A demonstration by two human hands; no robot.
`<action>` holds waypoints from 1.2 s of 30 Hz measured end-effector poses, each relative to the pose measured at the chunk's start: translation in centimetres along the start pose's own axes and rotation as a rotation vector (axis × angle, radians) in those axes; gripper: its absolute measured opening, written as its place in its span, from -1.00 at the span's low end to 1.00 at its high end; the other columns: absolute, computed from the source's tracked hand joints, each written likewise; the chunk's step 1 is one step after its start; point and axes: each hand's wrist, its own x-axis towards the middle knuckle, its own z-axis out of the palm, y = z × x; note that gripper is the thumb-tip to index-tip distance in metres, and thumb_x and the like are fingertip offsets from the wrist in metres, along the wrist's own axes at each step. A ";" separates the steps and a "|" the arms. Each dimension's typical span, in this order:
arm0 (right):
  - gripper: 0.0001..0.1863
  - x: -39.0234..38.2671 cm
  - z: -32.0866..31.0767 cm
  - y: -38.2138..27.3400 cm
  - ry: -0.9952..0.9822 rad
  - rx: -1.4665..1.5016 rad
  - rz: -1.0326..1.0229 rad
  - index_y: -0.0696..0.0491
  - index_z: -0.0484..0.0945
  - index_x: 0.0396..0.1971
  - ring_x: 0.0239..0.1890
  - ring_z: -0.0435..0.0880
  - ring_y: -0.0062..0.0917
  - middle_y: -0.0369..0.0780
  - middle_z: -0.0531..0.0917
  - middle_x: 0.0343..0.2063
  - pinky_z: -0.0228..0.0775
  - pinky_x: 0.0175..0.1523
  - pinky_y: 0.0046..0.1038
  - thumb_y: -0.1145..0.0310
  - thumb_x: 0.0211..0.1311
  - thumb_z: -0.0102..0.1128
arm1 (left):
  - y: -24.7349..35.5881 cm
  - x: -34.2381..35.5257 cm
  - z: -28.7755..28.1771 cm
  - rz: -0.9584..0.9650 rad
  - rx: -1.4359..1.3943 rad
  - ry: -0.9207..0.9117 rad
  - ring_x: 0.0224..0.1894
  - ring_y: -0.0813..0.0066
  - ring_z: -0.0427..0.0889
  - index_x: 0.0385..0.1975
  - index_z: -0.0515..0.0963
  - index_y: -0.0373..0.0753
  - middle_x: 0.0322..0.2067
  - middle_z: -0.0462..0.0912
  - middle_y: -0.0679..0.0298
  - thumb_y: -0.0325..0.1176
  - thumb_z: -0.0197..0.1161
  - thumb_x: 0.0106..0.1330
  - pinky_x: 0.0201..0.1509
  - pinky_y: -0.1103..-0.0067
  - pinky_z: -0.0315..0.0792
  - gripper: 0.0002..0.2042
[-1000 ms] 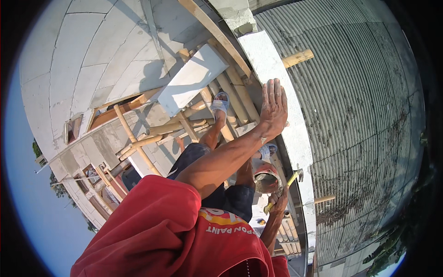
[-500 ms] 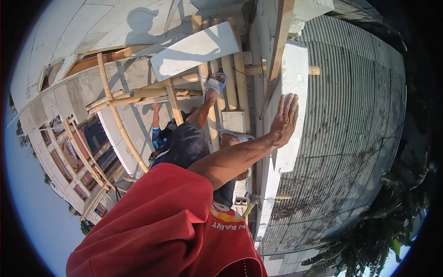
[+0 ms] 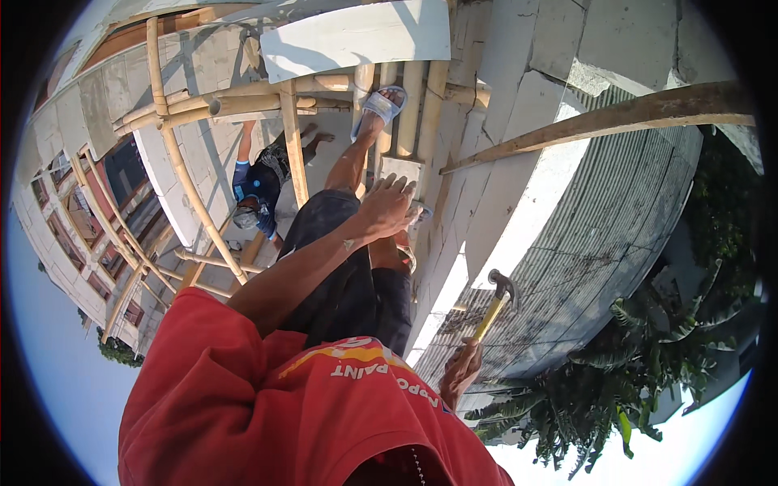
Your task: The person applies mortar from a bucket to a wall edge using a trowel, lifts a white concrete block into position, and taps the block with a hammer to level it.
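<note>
My right hand (image 3: 460,371) grips the yellow handle of a claw hammer (image 3: 491,304), its metal head raised above the wall's edge. Held out over my legs is my left hand (image 3: 389,211), empty, with its fingers stretched and slightly apart. A small pale block (image 3: 400,167) lies on the bamboo just beyond those fingertips; I cannot tell whether they touch it. To the right runs the white block wall (image 3: 519,206), its top sunlit.
I stand on bamboo scaffold poles (image 3: 411,113) in sandals. A large white block (image 3: 356,40) lies across them ahead. A wooden plank (image 3: 600,125) juts over the wall toward a corrugated roof (image 3: 600,235). Below left, another person (image 3: 261,186) is near bamboo poles.
My left hand has come off the wall's white block and moved left over my legs. My right hand has come into view with the hammer raised. The view has shifted.
</note>
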 end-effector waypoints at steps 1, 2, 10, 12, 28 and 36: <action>-0.44 0.4 -0.2 0.4 -0.073 -0.019 0.055 0.14 0.55 -0.27 -0.70 0.27 -0.71 -0.37 0.30 -0.71 0.08 -0.59 -0.53 -0.09 0.55 -0.19 | -0.8 -1.3 -3.1 -0.127 -0.005 -0.130 0.36 -0.14 0.31 0.24 0.36 -0.40 0.21 0.44 -0.16 0.01 0.13 0.41 0.40 0.09 0.22 -0.39; -0.47 0.8 0.2 0.9 -0.088 -0.072 0.017 0.14 0.55 -0.27 -0.70 0.27 -0.70 -0.36 0.32 -0.70 0.08 -0.58 -0.52 -0.05 0.55 -0.17 | -2.6 -2.3 -3.4 -0.214 0.083 -0.159 0.38 -0.13 0.29 0.27 0.34 -0.39 0.24 0.43 -0.13 0.04 0.14 0.40 0.41 0.05 0.20 -0.35; -0.48 1.4 2.5 -2.7 0.114 0.191 0.104 0.09 0.50 -0.29 -0.71 0.22 -0.84 -0.45 0.25 -0.70 0.03 -0.64 -0.70 -0.10 0.56 -0.18 | -9.4 -7.7 -6.7 -0.529 -0.292 -0.463 0.49 -0.11 0.10 0.46 -0.03 -0.48 0.43 0.09 -0.27 0.21 0.06 0.40 0.53 0.35 0.04 -0.08; -0.49 2.8 1.5 -3.3 0.195 0.225 0.080 0.05 0.46 -0.28 -0.77 0.19 -0.83 -0.47 0.23 -0.72 0.00 -0.71 -0.69 -0.13 0.55 -0.17 | -9.4 -7.7 -5.6 -0.516 -0.313 -0.312 0.49 -0.11 0.10 0.46 -0.04 -0.48 0.43 0.07 -0.28 0.24 0.04 0.40 0.53 0.32 0.06 -0.07; -0.44 9.9 7.5 5.5 0.277 -0.074 0.006 0.27 0.48 -0.22 -0.45 0.50 0.05 0.18 0.52 -0.51 0.30 -0.27 -0.07 -0.01 0.56 -0.20 | 3.9 -1.9 -6.9 0.076 -0.092 0.046 0.24 -0.02 0.51 0.24 0.39 -0.41 0.16 0.51 -0.15 -0.11 0.09 0.49 0.31 0.30 0.39 -0.49; -0.69 3.8 8.4 9.2 0.250 0.420 -0.163 0.21 0.56 -0.12 -0.50 0.49 -0.19 -0.01 0.54 -0.52 0.34 -0.33 -0.21 0.26 0.52 0.00 | 21.5 -3.6 0.8 0.285 -0.339 -0.143 -0.22 0.10 0.71 -0.08 0.58 -0.41 -0.22 0.69 0.00 -0.25 0.04 0.53 -0.12 0.41 0.55 -0.69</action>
